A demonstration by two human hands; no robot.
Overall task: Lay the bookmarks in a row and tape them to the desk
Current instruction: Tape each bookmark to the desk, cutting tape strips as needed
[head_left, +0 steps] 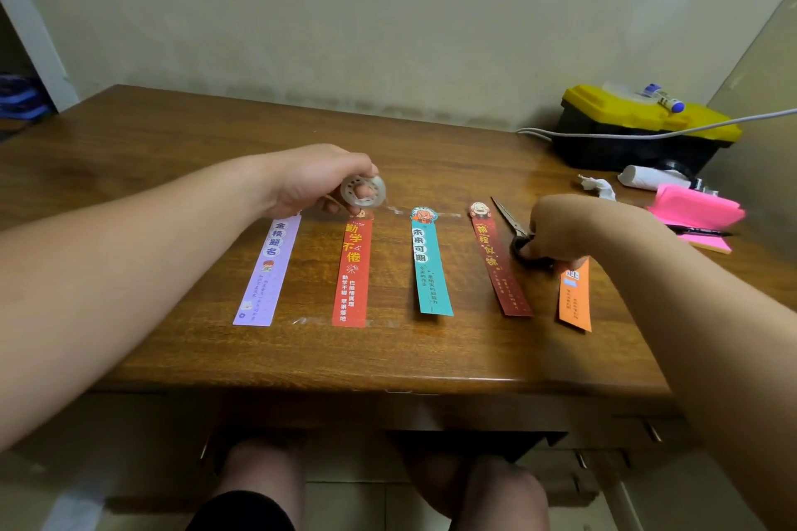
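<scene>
Five bookmarks lay in a row across the middle of the wooden desk (172,151), long sides running near to far: from left to right a purple bookmark (267,272), a red bookmark (353,272), a teal bookmark (429,267), a dark red bookmark (500,267) and an orange bookmark (575,297). The left hand (310,181) hovered over the far ends of the purple and red ones, its fingers curled round a roll of clear tape (363,191) – one fingertip showed through the hole. A shiny strip of tape (425,213) lay on the wood by the far ends of the middle bookmarks. The right hand (560,228) gripped the black handles of a pair of scissors (509,220), blades pointing far and left – it covered the far end of the orange bookmark. At the far right corner stood a black toolbox with a yellow lid (638,129), with pink sticky notes (694,207) nearer.
</scene>
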